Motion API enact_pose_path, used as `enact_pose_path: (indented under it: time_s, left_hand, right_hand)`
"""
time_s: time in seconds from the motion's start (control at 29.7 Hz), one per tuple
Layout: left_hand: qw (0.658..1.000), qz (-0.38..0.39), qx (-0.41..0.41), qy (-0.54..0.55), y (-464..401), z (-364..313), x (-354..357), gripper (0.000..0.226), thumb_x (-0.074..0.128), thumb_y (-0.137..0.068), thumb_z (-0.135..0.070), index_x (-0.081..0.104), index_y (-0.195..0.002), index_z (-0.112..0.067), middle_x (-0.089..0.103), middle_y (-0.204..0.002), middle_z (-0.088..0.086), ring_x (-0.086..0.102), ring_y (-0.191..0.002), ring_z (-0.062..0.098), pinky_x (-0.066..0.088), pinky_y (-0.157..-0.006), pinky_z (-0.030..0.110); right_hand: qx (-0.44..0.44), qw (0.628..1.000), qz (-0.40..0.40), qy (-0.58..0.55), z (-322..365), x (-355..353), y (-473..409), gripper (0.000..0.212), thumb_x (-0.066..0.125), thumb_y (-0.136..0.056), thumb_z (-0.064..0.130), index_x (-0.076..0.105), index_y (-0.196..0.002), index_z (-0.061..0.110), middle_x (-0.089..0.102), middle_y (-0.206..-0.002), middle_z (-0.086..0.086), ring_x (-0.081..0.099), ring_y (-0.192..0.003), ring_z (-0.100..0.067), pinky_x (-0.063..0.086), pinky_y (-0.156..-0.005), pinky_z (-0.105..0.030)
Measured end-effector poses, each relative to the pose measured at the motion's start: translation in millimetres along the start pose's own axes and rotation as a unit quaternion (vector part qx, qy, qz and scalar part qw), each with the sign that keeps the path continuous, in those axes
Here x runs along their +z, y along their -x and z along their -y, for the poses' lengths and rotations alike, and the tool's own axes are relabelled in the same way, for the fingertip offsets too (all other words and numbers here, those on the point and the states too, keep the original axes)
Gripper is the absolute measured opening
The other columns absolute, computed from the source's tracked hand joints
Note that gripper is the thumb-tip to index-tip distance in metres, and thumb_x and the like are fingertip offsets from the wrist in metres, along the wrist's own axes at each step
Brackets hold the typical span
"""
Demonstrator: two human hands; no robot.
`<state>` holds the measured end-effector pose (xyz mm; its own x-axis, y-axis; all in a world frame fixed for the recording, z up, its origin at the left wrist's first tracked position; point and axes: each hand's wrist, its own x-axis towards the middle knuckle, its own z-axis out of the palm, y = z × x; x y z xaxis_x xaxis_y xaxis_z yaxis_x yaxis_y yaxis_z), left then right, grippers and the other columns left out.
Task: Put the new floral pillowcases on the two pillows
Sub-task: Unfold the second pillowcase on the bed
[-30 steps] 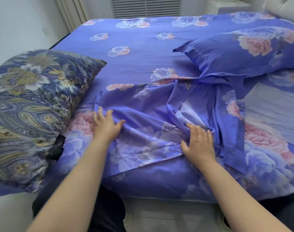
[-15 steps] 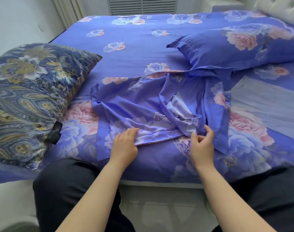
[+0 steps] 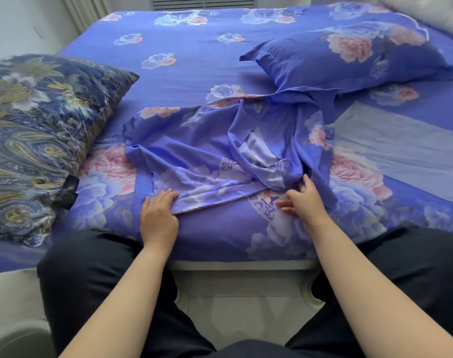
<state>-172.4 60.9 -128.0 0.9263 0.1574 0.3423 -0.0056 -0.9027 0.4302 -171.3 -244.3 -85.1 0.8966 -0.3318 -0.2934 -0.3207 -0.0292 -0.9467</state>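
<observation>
No legible text, numerals, brand names or signs anywhere in view. Black tab [image 3: 68,192] on dark paisley pillow [image 3: 39,140], at 9 o'clock: blank. Ornamental medallion motifs on loose floral pillowcase [image 3: 207,151], centre: pattern only, no lettering.

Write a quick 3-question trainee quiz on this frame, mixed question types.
1. True or false: the right pillow already wears the purple floral case.
2. Which hand lies on the loose pillowcase's near edge? A) left hand B) right hand
3. Fill in: the dark paisley pillow sits on the person's ____ side.

Key: 1 true; 2 A; 3 left.
</observation>
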Motion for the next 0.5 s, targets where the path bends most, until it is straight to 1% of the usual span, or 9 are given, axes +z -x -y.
enact_pose_path:
  time_s: [0.07, 0.13, 0.17, 0.24, 0.3, 0.34, 0.37, 0.44, 0.5]
  left_hand:
    - [0.999, -0.017, -0.017, 0.032, 0, 1, -7, 0.061, 0.044, -0.057, 0.015, 0.07, -0.105, -0.012, 0.069, -0.108, 0.011, 0.06, -0.106, 0.032, 0.039, -0.1, 0.044]
    - [0.995, -0.055, -0.051, 0.073, -7, 2, -22, 0.052, 0.042, -0.056, 0.008, 0.072, -0.094, -0.013, 0.07, -0.091, 0.012, 0.062, -0.091, 0.034, 0.046, -0.084, 0.04]
    - [0.991, -0.087, -0.052, 0.087, -15, 5, -33, 0.047, 0.042, -0.057, 0.003, 0.073, -0.088, -0.012, 0.07, -0.085, 0.012, 0.062, -0.084, 0.034, 0.047, -0.079, 0.039]
    - [0.983, -0.165, -0.005, 0.083, -37, 17, -57, 0.036, 0.044, -0.059, -0.001, 0.073, -0.077, -0.012, 0.07, -0.076, 0.012, 0.062, -0.075, 0.033, 0.046, -0.076, 0.041]
    - [0.977, -0.208, 0.036, 0.039, -58, 31, -80, 0.027, 0.047, -0.061, -0.004, 0.071, -0.068, -0.014, 0.071, -0.074, 0.009, 0.063, -0.074, 0.031, 0.045, -0.078, 0.044]
    - [0.979, -0.2, 0.043, -0.003, -65, 37, -90, 0.023, 0.049, -0.063, -0.006, 0.07, -0.067, -0.015, 0.07, -0.076, 0.01, 0.063, -0.076, 0.03, 0.043, -0.08, 0.045]
    - [0.985, -0.156, 0.041, -0.061, -70, 40, -99, 0.02, 0.051, -0.066, -0.008, 0.07, -0.068, -0.014, 0.07, -0.077, 0.013, 0.063, -0.078, 0.032, 0.042, -0.08, 0.043]
    - [0.974, 0.061, 0.007, -0.218, -73, 47, -103, 0.016, 0.059, -0.073, -0.008, 0.07, -0.071, -0.019, 0.066, -0.084, 0.017, 0.062, -0.086, 0.034, 0.043, -0.081, 0.039]
    - [0.91, 0.294, -0.048, -0.289, -69, 52, -99, 0.018, 0.062, -0.075, -0.014, 0.063, -0.067, -0.031, 0.061, -0.092, 0.005, 0.058, -0.097, 0.028, 0.046, -0.088, 0.035]
  right_hand:
    - [-0.014, 1.0, -0.001, -0.016, -2, -10, -2, 0.075, 0.036, -0.086, -0.006, 0.01, -0.15, 0.021, 0.037, -0.133, 0.008, 0.07, -0.07, -0.02, 0.053, -0.053, -0.024]
    - [-0.075, 0.995, -0.048, 0.048, 2, -24, -3, 0.076, 0.042, -0.082, -0.001, 0.015, -0.15, 0.019, 0.04, -0.142, 0.002, 0.061, -0.106, -0.02, 0.05, -0.08, -0.028]
    - [-0.106, 0.986, -0.092, 0.091, 8, -33, -2, 0.073, 0.044, -0.082, 0.0, 0.019, -0.149, 0.016, 0.042, -0.143, -0.003, 0.052, -0.116, -0.015, 0.043, -0.092, -0.026]
    - [-0.153, 0.954, -0.202, 0.158, 21, -55, -2, 0.059, 0.046, -0.086, 0.008, 0.035, -0.144, 0.014, 0.049, -0.14, -0.008, 0.049, -0.123, -0.016, 0.035, -0.102, -0.027]
    - [-0.133, 0.933, -0.277, 0.186, 34, -79, -3, 0.04, 0.046, -0.089, 0.026, 0.057, -0.126, 0.013, 0.059, -0.127, -0.013, 0.053, -0.117, -0.027, 0.038, -0.098, -0.032]
    - [-0.103, 0.93, -0.291, 0.201, 38, -89, -4, 0.039, 0.045, -0.09, 0.035, 0.063, -0.114, 0.01, 0.063, -0.118, -0.017, 0.056, -0.11, -0.031, 0.04, -0.093, -0.035]
    - [-0.07, 0.925, -0.286, 0.239, 41, -98, -9, 0.043, 0.044, -0.09, 0.041, 0.066, -0.106, 0.008, 0.063, -0.113, -0.021, 0.057, -0.105, -0.035, 0.042, -0.088, -0.038]
    - [0.006, 0.901, -0.21, 0.379, 39, -107, -16, 0.053, 0.042, -0.087, 0.05, 0.069, -0.1, 0.006, 0.062, -0.111, -0.024, 0.058, -0.101, -0.039, 0.043, -0.086, -0.042]
    - [0.051, 0.857, -0.105, 0.503, 39, -102, -19, 0.055, 0.041, -0.081, 0.055, 0.072, -0.093, 0.011, 0.065, -0.104, -0.018, 0.06, -0.099, -0.035, 0.043, -0.083, -0.038]
